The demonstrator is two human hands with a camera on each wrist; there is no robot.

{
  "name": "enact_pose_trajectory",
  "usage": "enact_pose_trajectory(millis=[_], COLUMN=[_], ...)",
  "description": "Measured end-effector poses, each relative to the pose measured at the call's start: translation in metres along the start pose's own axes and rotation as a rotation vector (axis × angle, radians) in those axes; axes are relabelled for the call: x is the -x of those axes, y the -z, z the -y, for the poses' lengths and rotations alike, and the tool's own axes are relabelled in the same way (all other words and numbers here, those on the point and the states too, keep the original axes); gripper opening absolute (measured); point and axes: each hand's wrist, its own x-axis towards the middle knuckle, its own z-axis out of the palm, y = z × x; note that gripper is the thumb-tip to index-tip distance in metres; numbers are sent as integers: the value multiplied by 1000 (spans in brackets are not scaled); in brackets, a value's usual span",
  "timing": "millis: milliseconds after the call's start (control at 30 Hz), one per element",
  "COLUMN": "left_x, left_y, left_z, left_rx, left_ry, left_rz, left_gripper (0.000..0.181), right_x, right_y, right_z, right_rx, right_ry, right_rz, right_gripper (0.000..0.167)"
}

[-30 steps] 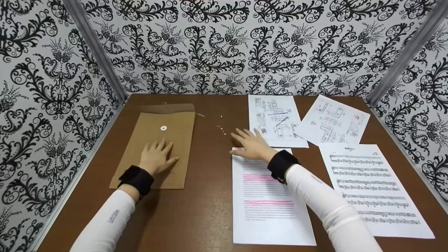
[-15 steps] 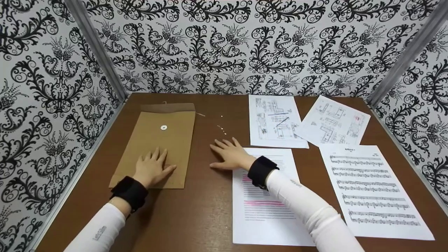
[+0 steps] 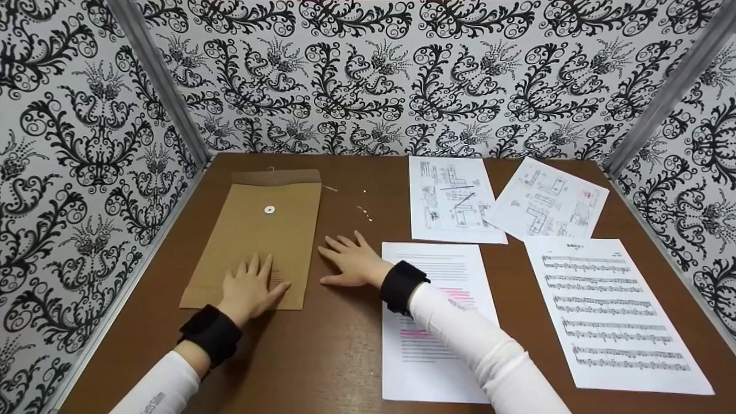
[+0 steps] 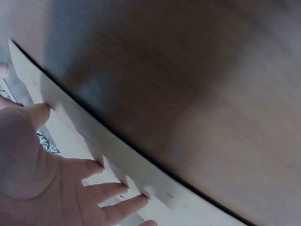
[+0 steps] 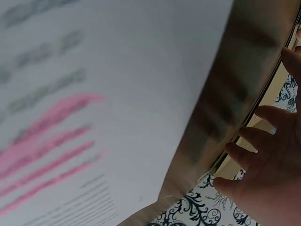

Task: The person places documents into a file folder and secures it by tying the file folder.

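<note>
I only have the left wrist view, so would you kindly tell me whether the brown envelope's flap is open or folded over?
Observer: The flap is open, spread out beyond the far end of the envelope.
Operator: Thank you; where exactly is the right hand?
Observer: In the head view, the right hand is between the envelope and a pink-highlighted page, fingers spread.
Operator: And what is farther to the right, beyond that page?
Observer: A sheet of music, with its title at the far end.
</note>
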Motion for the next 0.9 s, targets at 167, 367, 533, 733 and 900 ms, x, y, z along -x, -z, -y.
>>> enact_pose_trajectory(millis=[167,367,533,733,900], left_x=[5,10,15,15,15], left_y=[-4,-7,-7,-8,-7], left_z=[2,2,3,3,3], left_rx=[-11,-29,-17,-12,-9], left_ry=[10,35,54,64,71], left_rz=[-21,-38,-35,-27,-23], left_gripper=[79,80,81,81,82], right_x=[-6,-11,-15,-21,-23], right_y=[1,-1,-3,-2,-2], right_z=[12,20,24,26,29], right_rx=[25,56,43,55,41], right_ry=[23,36,47,52,54], right_rz=[12,23,20,12,3], right_gripper=[77,75,73,72,74])
